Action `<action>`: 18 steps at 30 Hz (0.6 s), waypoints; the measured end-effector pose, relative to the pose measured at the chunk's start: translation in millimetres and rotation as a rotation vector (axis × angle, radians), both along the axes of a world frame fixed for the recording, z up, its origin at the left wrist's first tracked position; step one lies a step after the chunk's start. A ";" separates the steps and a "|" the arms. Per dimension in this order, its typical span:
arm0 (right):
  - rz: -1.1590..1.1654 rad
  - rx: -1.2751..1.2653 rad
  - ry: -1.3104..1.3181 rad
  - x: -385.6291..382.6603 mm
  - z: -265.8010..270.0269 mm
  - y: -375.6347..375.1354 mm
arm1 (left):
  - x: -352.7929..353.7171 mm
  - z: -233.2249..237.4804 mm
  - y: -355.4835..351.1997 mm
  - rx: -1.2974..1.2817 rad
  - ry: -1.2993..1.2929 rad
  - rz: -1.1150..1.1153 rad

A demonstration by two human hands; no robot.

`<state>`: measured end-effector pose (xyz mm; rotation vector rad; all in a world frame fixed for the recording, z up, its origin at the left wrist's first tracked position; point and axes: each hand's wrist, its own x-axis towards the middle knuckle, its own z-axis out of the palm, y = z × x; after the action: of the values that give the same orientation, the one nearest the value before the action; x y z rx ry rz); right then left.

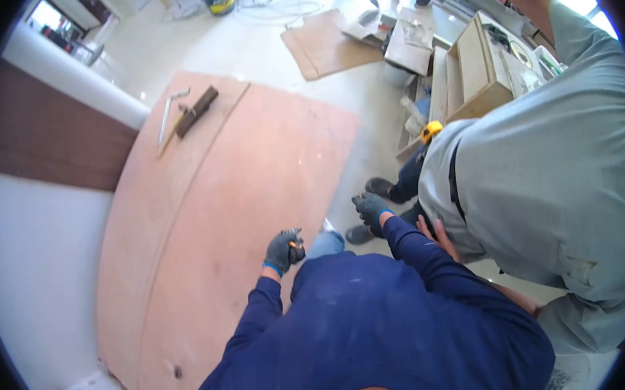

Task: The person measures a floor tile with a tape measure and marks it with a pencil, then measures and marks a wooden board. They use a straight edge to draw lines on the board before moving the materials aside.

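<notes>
- At 10 o'clock, the left grip (280,254) is curled around a small dark thing (297,252) with a shiny top. It looks hard and light; its thick part seems best to hold.
- At 12 o'clock, the right grip (370,208) has bent fingers; I cannot tell how tight, or what they hold.
- At 2 o'clock, a person in grey (543,171) stands close, so that side looks tight.
- At 11 o'clock, the pink worktop (253,177) gives wide room. Its right edge runs between the grips.
- Farther, at 11 o'clock, a brown wooden tool (197,112) lies near the far edge.
</notes>
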<state>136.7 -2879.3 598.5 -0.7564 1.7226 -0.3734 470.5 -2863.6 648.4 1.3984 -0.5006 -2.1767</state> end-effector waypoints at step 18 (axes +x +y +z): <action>0.168 0.089 0.490 -167.2 -40.2 -200.5 | 16.1 -10.6 -103.6 0.058 0.042 0.503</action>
<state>-30.5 -3079.8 558.3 -0.9755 2.0937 0.0107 486.6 -2967.2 637.8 1.3312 -0.0548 -1.8156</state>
